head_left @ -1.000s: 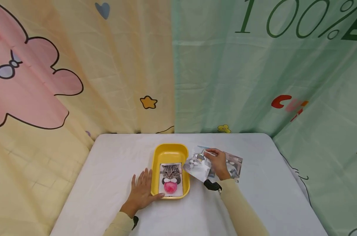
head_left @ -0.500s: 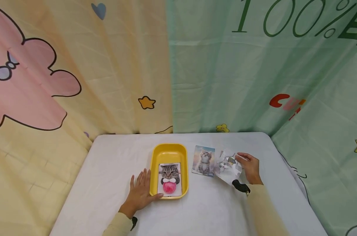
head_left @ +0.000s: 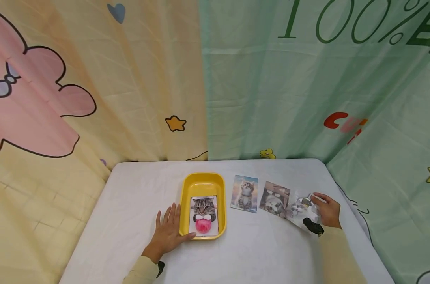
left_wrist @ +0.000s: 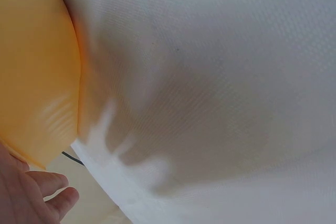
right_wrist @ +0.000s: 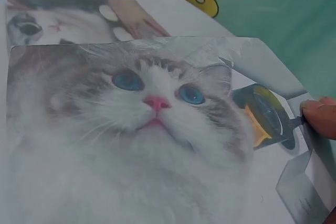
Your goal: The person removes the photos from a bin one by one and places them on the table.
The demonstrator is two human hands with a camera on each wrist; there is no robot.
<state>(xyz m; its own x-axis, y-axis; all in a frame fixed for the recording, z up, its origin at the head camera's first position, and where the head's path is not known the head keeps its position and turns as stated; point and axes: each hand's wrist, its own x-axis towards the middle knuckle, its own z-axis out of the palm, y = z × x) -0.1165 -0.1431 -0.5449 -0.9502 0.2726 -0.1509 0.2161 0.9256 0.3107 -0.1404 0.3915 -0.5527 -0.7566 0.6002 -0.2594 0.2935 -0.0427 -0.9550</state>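
Note:
My right hand [head_left: 327,211] pinches a photo card of a white cat [head_left: 301,213] by its right edge, near the table's right side. Blue eyes and a pink nose show on this white cat card [right_wrist: 131,161] in the right wrist view, with the thumb [right_wrist: 321,119] at its edge. Whether it touches the table I cannot tell. My left hand [head_left: 167,232] lies with straight fingers along the left side of a yellow tray [head_left: 202,176], its thumb at the near rim. A tabby card with a pink ball [head_left: 203,216] lies inside the tray.
Right of the tray lies a kitten card [head_left: 245,193]. Beside it is a tilted card with an upside-down grey cat [head_left: 274,199]. The table is covered in white cloth [head_left: 250,252], with printed curtains [head_left: 236,98] behind it and at both sides.
My right hand has moved right with the white cat card, from beside the tray past the two cards on the table, which are now uncovered. The left hand has stayed at the tray.

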